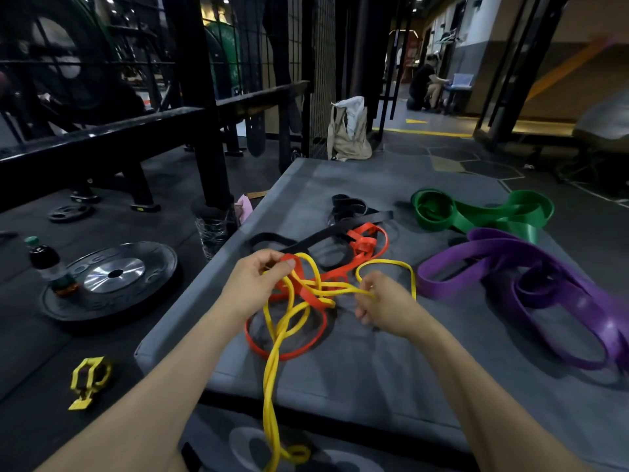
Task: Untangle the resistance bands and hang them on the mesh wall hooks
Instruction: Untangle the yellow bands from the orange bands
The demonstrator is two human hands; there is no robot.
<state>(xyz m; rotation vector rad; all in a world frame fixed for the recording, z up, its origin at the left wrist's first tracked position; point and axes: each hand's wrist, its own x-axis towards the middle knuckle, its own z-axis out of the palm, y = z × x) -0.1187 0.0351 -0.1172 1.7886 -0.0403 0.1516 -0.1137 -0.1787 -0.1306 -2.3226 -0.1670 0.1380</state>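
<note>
**Tangled resistance bands on gym mat, both hands engaged**

Left hand (pixel 253 284): fingers curled, thumb and fingertips pinching strands at the top of the knot where the yellow band (pixel 272 356) crosses the red band (pixel 289 352). Which of the two colours sits under the fingertips cannot be told for certain; both pass through the pinch.

Right hand (pixel 386 303): fingers curled, pinching a yellow strand that runs straight across from the knot. A yellow loop arches just beyond these fingers and comes down on their outer side.

Yellow band: thin, knotted with the red between the two hands; from below the left fingers a doubled length falls toward the wearer, over the near edge of the grey mat (pixel 374 369), ending in a small curl on the floor.

Red band: one loop lies flat on the mat below and between the hands; another stretch leads away beyond the fingers to a bunched part touching the black band (pixel 340 229).

Black band: lies on the mat beyond both hands, crossing the red.

Green band (pixel 476 216): wide, coiled, well apart beyond the right fingers.

Purple band (pixel 531 277): wide, looped, on the mat to the outer side of the right hand, near but not touching it.

Off the mat, outward of the left hand: weight plate (pixel 112 281) with a bottle (pixel 47 264) standing at its edge; a yellow barbell collar (pixel 89 381) nearer the wearer.

Far beyond the fingers: black mesh wall (pixel 320 69), a tan bag (pixel 347 134) at its foot.
</note>
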